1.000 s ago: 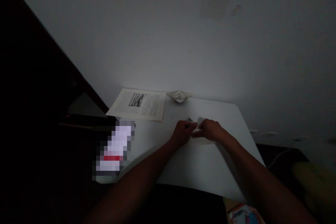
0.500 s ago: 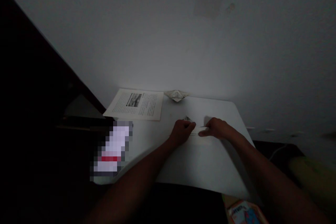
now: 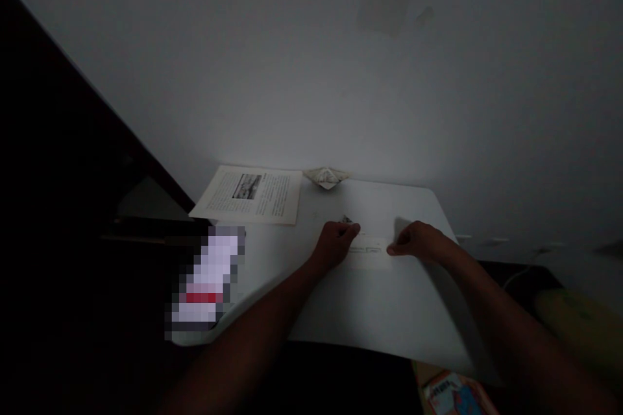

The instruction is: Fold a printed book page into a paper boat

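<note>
A pale piece of folded paper (image 3: pixel 370 259) with some printing lies on the white table in front of me. My left hand (image 3: pixel 337 241) is closed at its left side, thumb and fingers pinching the upper left part. A small dark-printed corner of paper pokes out above that hand. At the right edge of the same paper, my right hand (image 3: pixel 419 243) has its thumb and forefinger pressed together, fingertips on the edge. Farther back, near the wall, stands a folded paper boat (image 3: pixel 326 177).
A printed sheet (image 3: pixel 248 195) with a picture lies at the table's back left. A blurred-out phone (image 3: pixel 207 279) sits along the left edge of the white table (image 3: pixel 360 321). Below the front right is a colourful printed item (image 3: pixel 457 395). A wall (image 3: pixel 272 78) rises behind.
My right hand has moved right, from the paper's middle to its right edge. More of the paper's printed face shows between the hands. My left hand has stayed nearly in place.
</note>
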`<move>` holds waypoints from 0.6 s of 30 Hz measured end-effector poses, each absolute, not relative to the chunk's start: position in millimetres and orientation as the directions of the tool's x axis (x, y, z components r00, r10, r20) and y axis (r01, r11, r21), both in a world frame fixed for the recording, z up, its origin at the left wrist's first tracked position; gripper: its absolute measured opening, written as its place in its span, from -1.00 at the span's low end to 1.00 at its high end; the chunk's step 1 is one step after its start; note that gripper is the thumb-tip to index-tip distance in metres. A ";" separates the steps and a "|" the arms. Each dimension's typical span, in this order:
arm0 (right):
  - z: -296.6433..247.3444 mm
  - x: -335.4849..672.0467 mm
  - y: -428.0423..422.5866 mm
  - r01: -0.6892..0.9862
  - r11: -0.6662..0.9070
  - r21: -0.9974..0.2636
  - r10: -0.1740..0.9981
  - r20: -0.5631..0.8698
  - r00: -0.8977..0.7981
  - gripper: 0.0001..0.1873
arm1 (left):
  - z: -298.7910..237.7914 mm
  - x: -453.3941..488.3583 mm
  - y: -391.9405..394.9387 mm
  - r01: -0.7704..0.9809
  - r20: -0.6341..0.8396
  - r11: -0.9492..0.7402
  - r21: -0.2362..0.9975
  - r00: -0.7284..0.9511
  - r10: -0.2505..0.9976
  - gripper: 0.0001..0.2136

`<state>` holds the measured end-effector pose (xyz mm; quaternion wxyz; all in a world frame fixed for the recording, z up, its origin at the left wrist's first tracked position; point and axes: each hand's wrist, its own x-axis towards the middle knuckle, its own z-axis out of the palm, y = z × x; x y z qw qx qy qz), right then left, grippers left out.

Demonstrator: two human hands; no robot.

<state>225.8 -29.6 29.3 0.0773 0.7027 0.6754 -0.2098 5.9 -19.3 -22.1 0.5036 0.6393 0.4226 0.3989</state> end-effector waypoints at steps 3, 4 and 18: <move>32.3 223.5 -40.7 0.970 -0.043 -0.240 0.962 -0.273 -0.024 -0.83 | -24.3 6.6 -18.4 0.137 0.086 -0.138 0.981 0.335 0.938 -0.51; 32.9 219.0 -46.6 0.964 -0.021 -0.266 0.977 -0.212 -0.037 -0.84 | -24.3 6.8 -18.3 0.140 0.089 -0.143 0.980 0.333 0.939 -0.52; -22.1 136.5 -113.2 0.862 0.448 -0.238 0.878 0.299 -0.374 -0.64 | -14.7 -4.6 -53.1 0.484 0.316 -0.671 0.561 0.624 0.715 -0.85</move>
